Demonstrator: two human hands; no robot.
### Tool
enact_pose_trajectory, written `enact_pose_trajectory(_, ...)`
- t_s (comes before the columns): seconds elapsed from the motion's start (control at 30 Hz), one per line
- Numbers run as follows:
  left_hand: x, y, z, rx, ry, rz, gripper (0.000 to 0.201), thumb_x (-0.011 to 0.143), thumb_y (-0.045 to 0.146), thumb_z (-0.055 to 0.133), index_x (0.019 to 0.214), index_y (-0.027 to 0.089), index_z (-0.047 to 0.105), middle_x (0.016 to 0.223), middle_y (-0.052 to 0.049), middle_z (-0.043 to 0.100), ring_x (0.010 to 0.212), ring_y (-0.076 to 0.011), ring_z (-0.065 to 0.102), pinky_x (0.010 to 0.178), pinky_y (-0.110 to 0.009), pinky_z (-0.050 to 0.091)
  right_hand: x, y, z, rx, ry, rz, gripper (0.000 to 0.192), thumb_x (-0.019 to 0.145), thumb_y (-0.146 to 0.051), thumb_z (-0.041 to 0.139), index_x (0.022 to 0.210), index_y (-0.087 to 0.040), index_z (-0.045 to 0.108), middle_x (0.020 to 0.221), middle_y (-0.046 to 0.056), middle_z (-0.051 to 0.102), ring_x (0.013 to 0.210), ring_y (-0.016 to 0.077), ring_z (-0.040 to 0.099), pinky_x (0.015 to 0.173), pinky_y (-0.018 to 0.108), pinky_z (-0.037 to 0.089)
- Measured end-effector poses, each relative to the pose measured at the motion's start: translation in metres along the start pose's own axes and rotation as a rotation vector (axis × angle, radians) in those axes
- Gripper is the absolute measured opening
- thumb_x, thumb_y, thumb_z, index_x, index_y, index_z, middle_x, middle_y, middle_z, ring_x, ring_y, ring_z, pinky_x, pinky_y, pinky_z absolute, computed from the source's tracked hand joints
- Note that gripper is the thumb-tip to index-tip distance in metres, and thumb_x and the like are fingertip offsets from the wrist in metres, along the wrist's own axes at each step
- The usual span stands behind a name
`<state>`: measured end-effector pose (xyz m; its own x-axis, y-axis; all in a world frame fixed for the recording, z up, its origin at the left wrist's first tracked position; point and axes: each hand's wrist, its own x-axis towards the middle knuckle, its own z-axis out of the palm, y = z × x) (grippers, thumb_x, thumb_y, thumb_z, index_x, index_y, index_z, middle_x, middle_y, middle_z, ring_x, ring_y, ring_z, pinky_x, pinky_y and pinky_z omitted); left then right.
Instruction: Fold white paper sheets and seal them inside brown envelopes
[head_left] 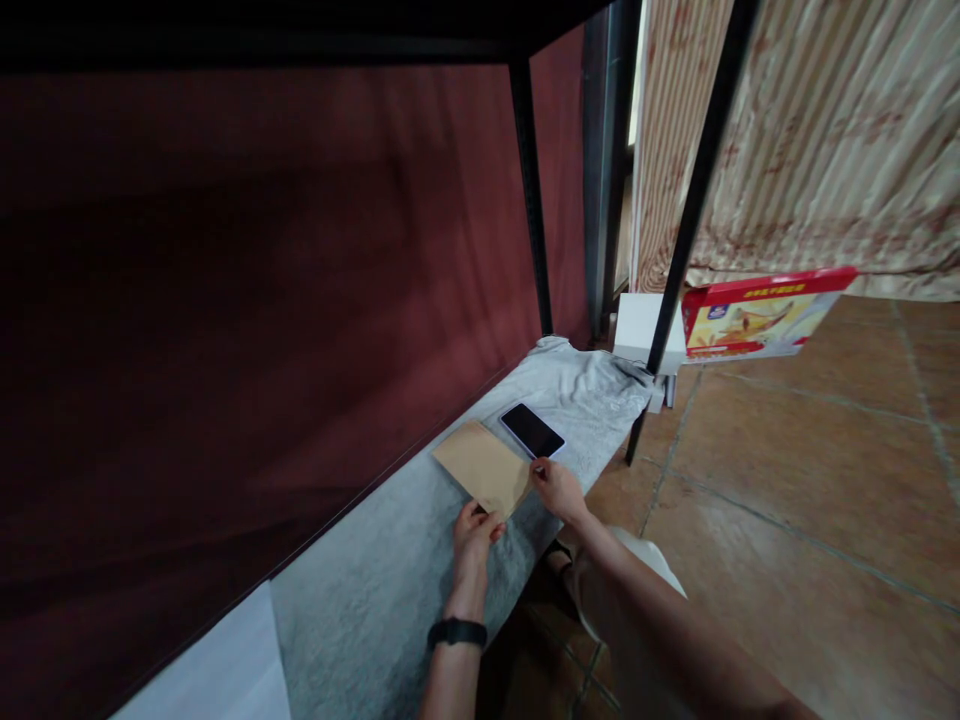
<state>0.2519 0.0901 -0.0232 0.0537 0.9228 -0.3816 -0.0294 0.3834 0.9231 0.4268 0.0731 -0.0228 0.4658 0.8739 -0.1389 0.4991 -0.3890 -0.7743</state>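
both hands [517,510] outstretched – pinching brown envelope [484,466] edges

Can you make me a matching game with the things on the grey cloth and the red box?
Things:
1. brown envelope
2. tablet
3. red box
4. black wristband

Places:
A. on the tiled floor by the curtain
B. on the left arm
C. held at its near edge by the left hand and right hand
D. flat on the grey cloth, just beyond the envelope

Pairs: 1-C, 2-D, 3-A, 4-B
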Motion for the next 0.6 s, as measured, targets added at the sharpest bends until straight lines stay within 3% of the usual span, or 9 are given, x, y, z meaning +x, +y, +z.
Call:
enact_pose_trajectory(0.17,-0.0014,0.0015,0.0001,0.035,0.021,-0.019,0.055,0.059,0.018,0.089,0.105,0.017,0.06,0.065,0.004,0.062,0.051,-0.0101,0.061,0.05,-0.018,0.046,-0.0023,0.0031,-0.0009,-0.075,-0.036,-0.018,0.026,0.093,-0.023,0.052,0.109,-0.022,0.073,0.096,0.009,0.076,0.09,0.0222,0.07,0.072,0.026,0.041)
enact_pose_trajectory(0.37,-0.001,-0.002,-0.0021,0.062,0.018,-0.015,0.068,0.063,0.015,0.084,0.124,0.019,0.054,0.064,0.006,0.062,0.049,-0.0099,0.06,0.05,-0.018,0.046,-0.003,0.0054,0.0009,-0.142,-0.091,-0.037,0.026,0.093,-0.02,0.048,0.098,-0.019,0.074,0.093,0.01,0.075,0.087,0.0217,0.069,0.07,0.026,0.039)
enact_pose_trajectory(0.6,0.0057,-0.0081,-0.0046,0.116,0.031,0.03,0.08,0.06,0.02,0.083,0.132,0.017,0.05,0.055,0.01,0.056,0.045,-0.01,0.056,0.045,-0.018,0.041,-0.0022,0.0051,0.0003,-0.17,-0.127,-0.044,0.026,0.095,-0.022,0.048,0.103,-0.019,0.072,0.096,0.01,0.075,0.089,0.0203,0.068,0.07,0.026,0.038)
